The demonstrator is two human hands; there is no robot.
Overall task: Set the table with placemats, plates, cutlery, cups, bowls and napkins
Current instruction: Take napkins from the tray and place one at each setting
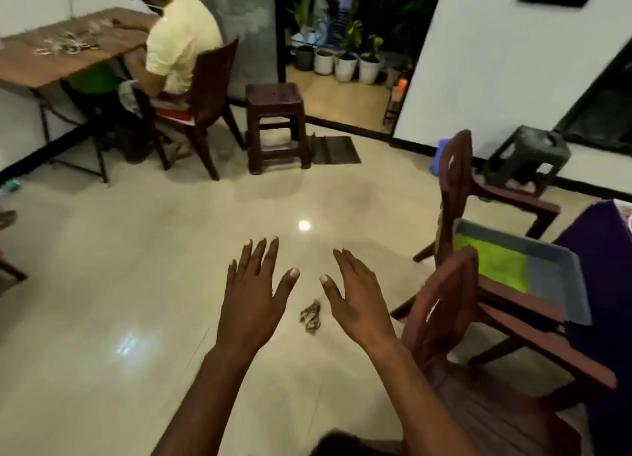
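My left hand [254, 295] and my right hand [359, 296] are held out side by side over the tiled floor, fingers straight and spread, holding nothing. To the right, a grey tray [561, 284] with a bright green mat [492, 259] lying in it rests on a brown chair [441, 305]. A table under a purple cloth [605, 271] shows at the right edge. No plates, cutlery, cups or bowls can be seen.
A small crumpled scrap [311, 315] lies on the floor between my hands. A second brown chair [458, 182] stands beyond the tray. A brown stool [275, 124] and a seated person [178, 48] at a wooden table [68, 52] are far left.
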